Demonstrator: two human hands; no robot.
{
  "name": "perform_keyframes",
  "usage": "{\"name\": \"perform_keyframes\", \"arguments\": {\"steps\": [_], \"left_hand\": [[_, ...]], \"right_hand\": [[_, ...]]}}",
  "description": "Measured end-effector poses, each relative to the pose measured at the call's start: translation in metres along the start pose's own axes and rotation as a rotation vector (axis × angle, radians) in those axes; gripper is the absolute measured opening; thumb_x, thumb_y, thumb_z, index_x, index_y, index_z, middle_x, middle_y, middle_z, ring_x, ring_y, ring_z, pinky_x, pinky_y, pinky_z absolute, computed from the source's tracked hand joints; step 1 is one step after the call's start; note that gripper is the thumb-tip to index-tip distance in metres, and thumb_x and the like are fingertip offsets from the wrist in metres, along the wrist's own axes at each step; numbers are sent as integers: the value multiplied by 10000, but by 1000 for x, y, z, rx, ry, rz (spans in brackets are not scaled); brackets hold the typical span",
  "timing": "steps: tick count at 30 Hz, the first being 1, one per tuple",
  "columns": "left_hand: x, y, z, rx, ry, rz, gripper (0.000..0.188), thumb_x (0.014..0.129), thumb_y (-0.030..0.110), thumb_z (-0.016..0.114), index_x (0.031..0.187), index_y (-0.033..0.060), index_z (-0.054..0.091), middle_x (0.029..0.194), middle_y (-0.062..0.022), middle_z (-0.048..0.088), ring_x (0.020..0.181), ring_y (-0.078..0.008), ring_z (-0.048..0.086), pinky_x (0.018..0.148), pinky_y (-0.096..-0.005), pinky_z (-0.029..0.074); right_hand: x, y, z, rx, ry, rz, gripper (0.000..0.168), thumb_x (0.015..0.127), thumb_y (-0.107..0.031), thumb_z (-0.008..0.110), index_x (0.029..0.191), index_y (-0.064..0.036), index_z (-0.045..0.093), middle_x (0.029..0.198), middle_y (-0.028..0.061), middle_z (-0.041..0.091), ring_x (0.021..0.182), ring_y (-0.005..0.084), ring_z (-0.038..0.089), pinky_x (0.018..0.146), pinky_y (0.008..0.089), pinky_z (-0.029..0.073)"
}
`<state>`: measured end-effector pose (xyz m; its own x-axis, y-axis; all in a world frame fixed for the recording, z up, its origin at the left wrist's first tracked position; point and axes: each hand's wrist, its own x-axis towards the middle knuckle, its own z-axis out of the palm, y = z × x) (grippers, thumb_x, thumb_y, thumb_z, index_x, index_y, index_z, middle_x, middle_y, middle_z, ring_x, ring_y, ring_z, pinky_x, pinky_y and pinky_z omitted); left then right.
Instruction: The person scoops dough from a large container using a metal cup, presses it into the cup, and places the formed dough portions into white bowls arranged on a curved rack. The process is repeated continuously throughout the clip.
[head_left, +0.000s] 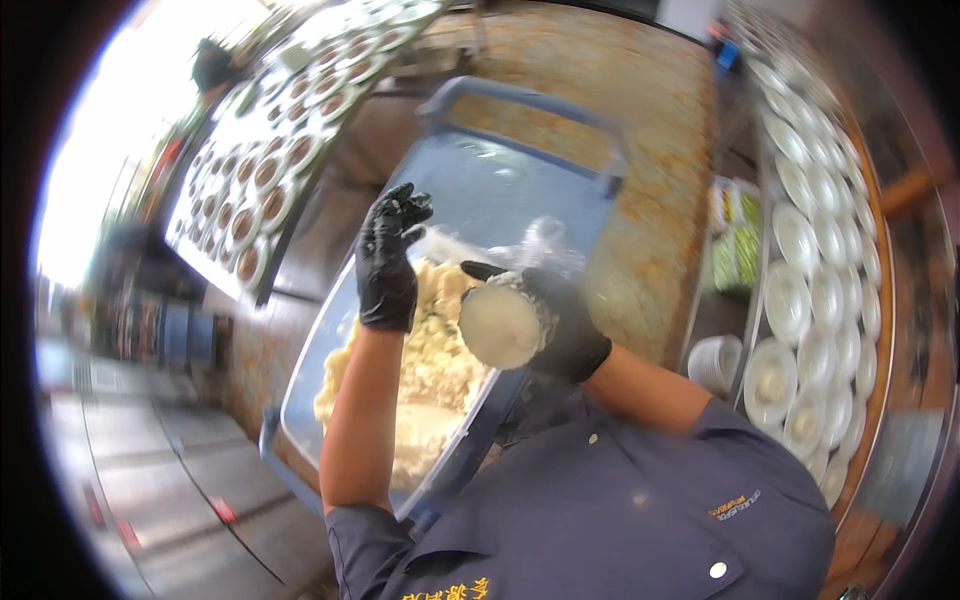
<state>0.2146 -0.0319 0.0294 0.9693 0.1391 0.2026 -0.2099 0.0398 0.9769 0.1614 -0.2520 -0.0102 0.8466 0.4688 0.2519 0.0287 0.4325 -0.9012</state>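
Note:
My right hand (566, 322), in a black glove, is closed around a small round container (501, 326) whose pale, flat face points up at the camera; white residue clings to its rim. My left hand (390, 255), gloved in black too, is raised with fingers bent and holds nothing visible; whitish bits stick to its fingertips. Beneath both hands, a large tub of pale yellow, lumpy mashed food (431, 360) stands on a grey-blue wheeled cart (495, 169). Crumpled clear plastic film (544, 244) lies beyond the food.
At the right, a shelf carries rows of white plates (787, 304), a few with pale mounds. Nearby are stacked white bowls (715, 364) and a bag of green vegetables (735, 259). A counter at the upper left holds many filled bowls (274, 202). Steel cabinets (165, 480) stand lower left.

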Motion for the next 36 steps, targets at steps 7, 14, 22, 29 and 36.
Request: {"name": "perform_keyframes", "arguments": {"steps": [7, 14, 22, 29, 36], "left_hand": [[-48, -30, 190, -125, -630, -298, 581, 1041, 406, 477, 1510, 67, 423, 1483, -120, 498, 1318, -250, 508, 1054, -383, 434], [-103, -57, 335, -588, -978, -616, 765, 985, 599, 436, 1461, 0, 446, 1468, -168, 508, 1343, -320, 489, 1153, -469, 360], [-212, -39, 511, 126, -1689, 105, 860, 874, 300, 764, 1533, -15, 310, 1525, -192, 416, 1395, -297, 425, 1130, -413, 385], [-295, -21, 653, 497, -2205, 1037, 961, 648, 283, 864, 1475, 84, 419, 1400, -221, 464, 1266, -435, 469, 1014, -502, 478], [-338, -58, 767, 11, -2314, 1025, 788, 618, 227, 831, 1318, 50, 515, 1196, -199, 546, 1125, -416, 514, 941, -497, 480]], "right_hand": [[-85, -56, -95, 505, 658, 9, 368, 1046, -359, 543, 1287, -81, 522, 1158, 76, 615, 1007, 181, 650, 831, 362, 577], [-246, -98, -148, 398, 1259, -107, 618, 1036, -491, 466, 1512, -106, 392, 1408, 93, 506, 1191, 241, 561, 972, 424, 499], [-416, -91, -194, 497, 1170, -551, 407, 1069, -351, 424, 1286, -36, 562, 1241, 92, 644, 1112, 236, 647, 982, 454, 541], [-507, -100, -217, -82, 1605, -368, 352, 1057, -310, 448, 1300, -76, 546, 1218, 82, 644, 1082, 214, 656, 872, 402, 582], [-565, -62, -249, -689, 1991, -116, 408, 1079, -312, 371, 1398, -85, 484, 1260, 102, 592, 1190, 229, 574, 988, 460, 492]]}}
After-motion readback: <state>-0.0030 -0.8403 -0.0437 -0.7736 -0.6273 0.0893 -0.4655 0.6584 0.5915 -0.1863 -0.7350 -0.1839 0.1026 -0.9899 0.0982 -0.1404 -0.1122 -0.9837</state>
